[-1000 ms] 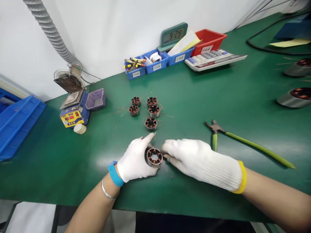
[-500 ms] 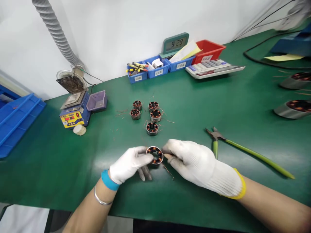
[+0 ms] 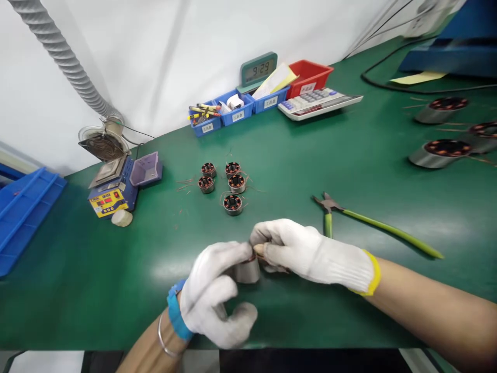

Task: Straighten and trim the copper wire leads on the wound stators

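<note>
A motor stator (image 3: 248,272), a metal ring with copper windings, is tilted so its outer wall faces me, its top partly hidden by fingers. My left hand (image 3: 219,292), in a white glove, has its index finger on the stator's upper edge; its other fingers curl and the thumb stands apart from the ring. At the stator's right edge, my gloved right hand (image 3: 289,248) pinches with thumb and forefinger, a bare fingertip showing. What lies in that pinch is hidden. Green-handled cutting pliers (image 3: 373,223) lie open beyond my right hand.
Several finished-looking stators (image 3: 233,204) with loose wires stand ahead, and more stators (image 3: 440,154) at the right. A yellow-blue heating unit (image 3: 111,199) and a purple tray (image 3: 146,168) are at left. Behind sit blue bins (image 3: 238,115), a red bin (image 3: 310,77), a calculator (image 3: 318,106) and a clock (image 3: 258,71).
The stator has tipped from facing up to showing its side wall. My left hand has turned over it, thumb moving off the ring. My right hand stays pinched beside it. The whole view has shifted.
</note>
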`<state>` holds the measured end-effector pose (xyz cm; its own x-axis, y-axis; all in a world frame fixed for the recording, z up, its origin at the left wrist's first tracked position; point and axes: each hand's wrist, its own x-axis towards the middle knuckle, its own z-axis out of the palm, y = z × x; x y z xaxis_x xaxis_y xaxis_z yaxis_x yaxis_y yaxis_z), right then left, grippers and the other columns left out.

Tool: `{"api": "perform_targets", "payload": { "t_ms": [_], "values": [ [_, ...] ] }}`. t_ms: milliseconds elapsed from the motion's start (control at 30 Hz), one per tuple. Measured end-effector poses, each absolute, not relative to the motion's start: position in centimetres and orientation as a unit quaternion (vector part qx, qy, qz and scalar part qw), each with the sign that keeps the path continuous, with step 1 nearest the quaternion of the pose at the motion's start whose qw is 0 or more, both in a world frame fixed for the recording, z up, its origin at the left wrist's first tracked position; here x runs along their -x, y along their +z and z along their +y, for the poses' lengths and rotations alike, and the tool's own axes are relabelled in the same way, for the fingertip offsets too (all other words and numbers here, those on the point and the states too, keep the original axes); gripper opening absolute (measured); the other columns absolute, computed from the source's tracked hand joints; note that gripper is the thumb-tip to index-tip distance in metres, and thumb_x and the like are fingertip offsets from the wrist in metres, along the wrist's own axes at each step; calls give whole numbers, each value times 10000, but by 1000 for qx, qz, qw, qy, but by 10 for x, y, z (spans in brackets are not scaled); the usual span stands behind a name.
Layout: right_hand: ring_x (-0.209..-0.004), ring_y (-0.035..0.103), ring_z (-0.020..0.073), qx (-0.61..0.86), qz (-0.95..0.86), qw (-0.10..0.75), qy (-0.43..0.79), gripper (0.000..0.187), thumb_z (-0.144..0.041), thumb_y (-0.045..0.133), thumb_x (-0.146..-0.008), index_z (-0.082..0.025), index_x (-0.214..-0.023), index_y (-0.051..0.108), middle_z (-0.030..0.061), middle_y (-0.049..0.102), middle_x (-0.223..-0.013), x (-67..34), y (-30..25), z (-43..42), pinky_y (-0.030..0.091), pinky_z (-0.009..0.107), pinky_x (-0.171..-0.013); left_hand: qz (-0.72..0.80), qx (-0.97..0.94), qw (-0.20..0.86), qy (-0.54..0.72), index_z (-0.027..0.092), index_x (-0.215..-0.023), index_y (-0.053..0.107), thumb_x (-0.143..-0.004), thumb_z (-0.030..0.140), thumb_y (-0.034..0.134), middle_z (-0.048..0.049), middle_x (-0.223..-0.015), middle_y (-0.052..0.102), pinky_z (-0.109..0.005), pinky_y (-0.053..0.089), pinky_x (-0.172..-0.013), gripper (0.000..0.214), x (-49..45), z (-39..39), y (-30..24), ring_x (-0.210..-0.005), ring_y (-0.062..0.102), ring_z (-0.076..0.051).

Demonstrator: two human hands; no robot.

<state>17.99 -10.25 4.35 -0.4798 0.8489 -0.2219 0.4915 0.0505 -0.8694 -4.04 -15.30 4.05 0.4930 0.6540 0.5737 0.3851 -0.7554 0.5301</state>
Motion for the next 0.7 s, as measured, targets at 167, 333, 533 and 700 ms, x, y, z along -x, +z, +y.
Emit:
{"api": "perform_targets", "payload": {
  "t_ms": [167,333,533,700],
  "values": [
    [-572,582,150,499,-722,151,456,108,-261,545,-831,-245,-828,652,-39,692,-664,-178,47,-104,380,254,-534,506,-576,455,452,205,-888,565,-935,447,490,-115,-1033,714,-453,628,-764,258,43,-129,33,-915,736,-274],
    [-706,626,176,526,-763,131,352,143,-220,535,-858,-238,-886,674,1,719,-827,-174,52,-104,369,271,-602,461,-428,757,177,157,-1038,530,-754,671,680,-41,-698,666,-243,469,-362,606,40,-113,30,-456,635,-189],
    [-707,624,182,556,-717,90,410,104,-238,526,-875,-250,-869,629,-14,719,-800,-174,51,-98,368,276,-616,450,-569,543,422,205,-935,604,-676,185,792,-92,-1062,695,-375,610,-766,320,29,-138,34,-923,718,-249],
    [-553,551,140,500,-673,121,532,84,-242,512,-856,-243,-826,590,-51,670,-633,-176,49,-102,385,257,-544,450,-593,393,540,192,-666,591,-858,444,701,-119,-1318,636,-521,547,-992,335,29,-141,29,-1130,666,-322]
  ]
}}
